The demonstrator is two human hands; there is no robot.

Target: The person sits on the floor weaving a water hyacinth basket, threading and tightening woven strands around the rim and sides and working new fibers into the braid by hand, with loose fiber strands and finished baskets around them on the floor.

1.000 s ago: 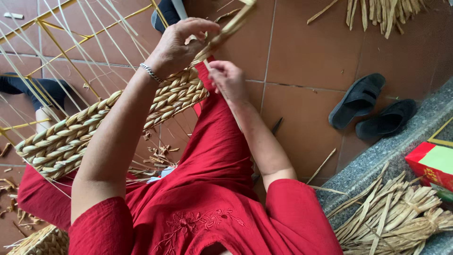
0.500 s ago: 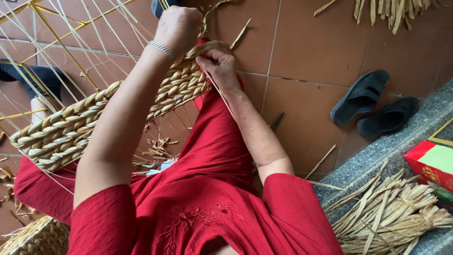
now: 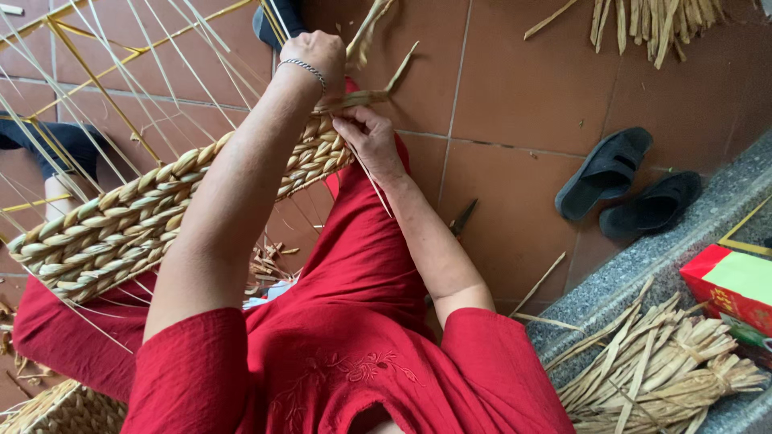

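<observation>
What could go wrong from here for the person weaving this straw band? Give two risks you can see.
The thin wire spokes fan out close to the left hand and forearm, so they might scratch or poke. The straw strand pinched by the right hand could slip or split, loosening the woven band.

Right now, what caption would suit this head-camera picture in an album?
Seated in red, a person's left hand and right hand work a straw strand into a woven band.

Left hand (image 3: 322, 55) fisted, arm extended; right hand (image 3: 371, 141) fingers pinching, elbow bent.
</observation>
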